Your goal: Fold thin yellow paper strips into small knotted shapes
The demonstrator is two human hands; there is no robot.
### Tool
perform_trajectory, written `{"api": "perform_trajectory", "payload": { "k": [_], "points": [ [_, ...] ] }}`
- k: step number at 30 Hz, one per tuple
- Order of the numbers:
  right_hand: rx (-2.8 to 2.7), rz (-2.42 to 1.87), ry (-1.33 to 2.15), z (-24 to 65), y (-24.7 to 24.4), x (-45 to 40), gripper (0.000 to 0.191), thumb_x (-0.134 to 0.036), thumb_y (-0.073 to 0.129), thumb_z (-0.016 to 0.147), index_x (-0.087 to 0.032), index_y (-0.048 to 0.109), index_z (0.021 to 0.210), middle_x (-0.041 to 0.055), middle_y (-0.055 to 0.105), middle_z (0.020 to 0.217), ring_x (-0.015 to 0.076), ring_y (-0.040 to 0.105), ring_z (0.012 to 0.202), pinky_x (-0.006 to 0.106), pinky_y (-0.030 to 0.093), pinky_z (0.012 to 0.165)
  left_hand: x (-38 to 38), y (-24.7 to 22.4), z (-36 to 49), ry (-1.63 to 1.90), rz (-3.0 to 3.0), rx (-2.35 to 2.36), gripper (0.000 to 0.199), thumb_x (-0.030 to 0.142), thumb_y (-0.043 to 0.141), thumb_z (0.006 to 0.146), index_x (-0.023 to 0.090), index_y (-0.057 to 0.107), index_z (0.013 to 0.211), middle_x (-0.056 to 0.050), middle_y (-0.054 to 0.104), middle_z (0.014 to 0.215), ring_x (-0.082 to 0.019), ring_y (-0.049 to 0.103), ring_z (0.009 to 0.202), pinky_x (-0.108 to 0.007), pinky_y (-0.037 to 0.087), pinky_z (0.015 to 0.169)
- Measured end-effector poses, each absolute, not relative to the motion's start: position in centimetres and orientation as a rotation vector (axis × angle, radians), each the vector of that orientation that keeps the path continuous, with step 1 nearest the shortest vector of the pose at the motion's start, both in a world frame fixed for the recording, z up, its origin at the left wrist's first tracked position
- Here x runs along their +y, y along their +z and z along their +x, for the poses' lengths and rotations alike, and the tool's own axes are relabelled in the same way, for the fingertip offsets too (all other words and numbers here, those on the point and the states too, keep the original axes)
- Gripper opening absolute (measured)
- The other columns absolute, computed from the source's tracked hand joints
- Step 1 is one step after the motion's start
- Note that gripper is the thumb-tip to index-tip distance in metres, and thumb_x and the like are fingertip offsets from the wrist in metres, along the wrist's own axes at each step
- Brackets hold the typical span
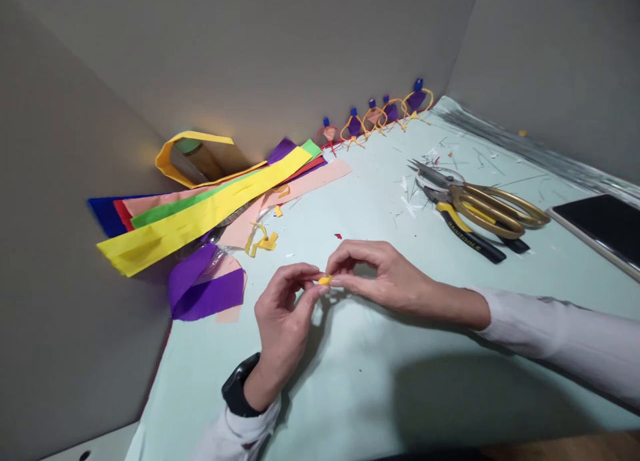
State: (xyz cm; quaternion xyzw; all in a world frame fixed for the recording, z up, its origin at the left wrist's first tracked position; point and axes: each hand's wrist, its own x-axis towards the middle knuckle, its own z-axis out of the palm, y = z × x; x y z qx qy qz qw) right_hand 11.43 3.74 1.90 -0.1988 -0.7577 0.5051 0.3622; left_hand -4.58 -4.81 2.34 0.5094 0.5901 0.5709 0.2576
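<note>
Between the fingertips of both hands is a small yellow piece [325,280], perhaps crepe paper or felt, mostly covered by the fingers. My left hand [289,308] pinches it from the left, thumb against forefinger, and wears a black watch [241,384] at the wrist. From the right, my right hand [377,269] pinches the same piece. Both hands are a little above the pale table covering [350,394]. Yellow scraps [265,241] lie beyond my left hand, near a folded purple strip [210,294].
Coloured strips [200,221] are heaped at the left by the wall. Several small figures with yellow loops [354,124] lean along the back wall. Scissors [480,201] lie over black-and-yellow pliers [467,238]. A phone [605,228] and a bundle of thin wires [540,148] are at right.
</note>
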Motion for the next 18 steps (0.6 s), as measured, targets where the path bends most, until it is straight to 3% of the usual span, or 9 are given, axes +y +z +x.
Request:
{"api": "perform_trajectory", "payload": {
  "k": [18],
  "points": [
    [-2.010, -0.438, 1.040, 11.52, 1.74, 3.55, 0.006, -0.012, 0.061, 0.085, -0.016, 0.060, 0.082, 0.0000, 0.062, 0.080, 0.0113, 0.055, 0.072, 0.025, 0.046, 0.071, -4.89, 2.19, -4.88, 1.468, 1.556, 1.551, 0.018, 0.012, 0.073, 0.079, 0.023, 0.069, 0.092, 0.003, 0.068, 0.084, -0.008, 0.059, 0.071, -0.018, 0.050, 0.069]
  ]
}}
